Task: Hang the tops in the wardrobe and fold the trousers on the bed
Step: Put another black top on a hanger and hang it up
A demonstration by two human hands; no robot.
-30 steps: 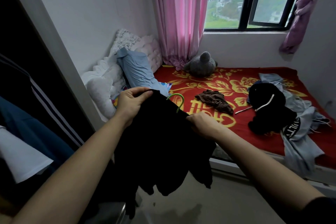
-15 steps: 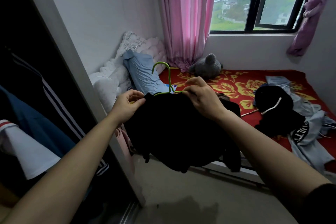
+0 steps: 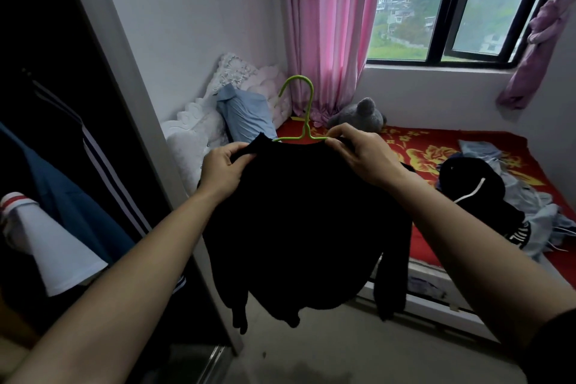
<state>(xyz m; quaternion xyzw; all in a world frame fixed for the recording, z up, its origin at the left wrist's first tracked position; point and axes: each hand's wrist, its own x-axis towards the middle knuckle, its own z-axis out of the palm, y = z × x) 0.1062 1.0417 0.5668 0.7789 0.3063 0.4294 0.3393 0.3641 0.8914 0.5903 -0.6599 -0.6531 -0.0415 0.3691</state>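
Black top between pinching fingers

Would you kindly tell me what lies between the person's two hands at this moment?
In the head view, the neckline of the black top spans from the left hand to the right hand, and the green hanger rises from it.

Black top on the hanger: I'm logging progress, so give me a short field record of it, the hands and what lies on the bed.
item: black top on green hanger, held up in the air
left hand: grips the top's left shoulder
right hand: pinches the right shoulder at the hanger's arm
hook: upright, hooked on nothing
wardrobe: open at the left, hung clothes inside
bed: clothes pile, black and pale blue
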